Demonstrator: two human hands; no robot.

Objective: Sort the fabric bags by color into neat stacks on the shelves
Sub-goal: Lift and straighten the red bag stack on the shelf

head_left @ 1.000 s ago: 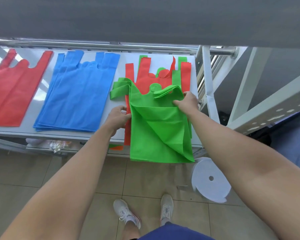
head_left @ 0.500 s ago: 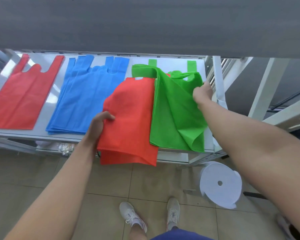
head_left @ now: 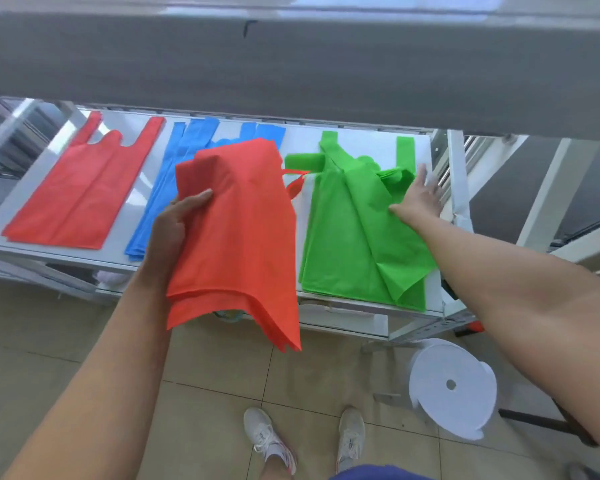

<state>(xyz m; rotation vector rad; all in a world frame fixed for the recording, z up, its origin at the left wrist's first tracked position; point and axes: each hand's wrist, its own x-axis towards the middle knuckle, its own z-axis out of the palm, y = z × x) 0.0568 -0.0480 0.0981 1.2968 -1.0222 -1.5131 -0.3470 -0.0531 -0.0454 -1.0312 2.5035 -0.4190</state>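
1. Head view: a red bundle [head_left: 236, 230] is gripped by the left hand [head_left: 174, 226], thumb on top, over the shelf's [head_left: 132, 202] front edge, partly covering the blue stack [head_left: 167, 195].
2. The right hand [head_left: 420, 199] is laid flat, fingers spread, on the green bags [head_left: 354, 244] at the right end.
3. A red stack [head_left: 84, 195] is laid at the left end.

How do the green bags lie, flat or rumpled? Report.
Rumpled: the green bags show creases and a folded-over corner; the right hand rests on them.
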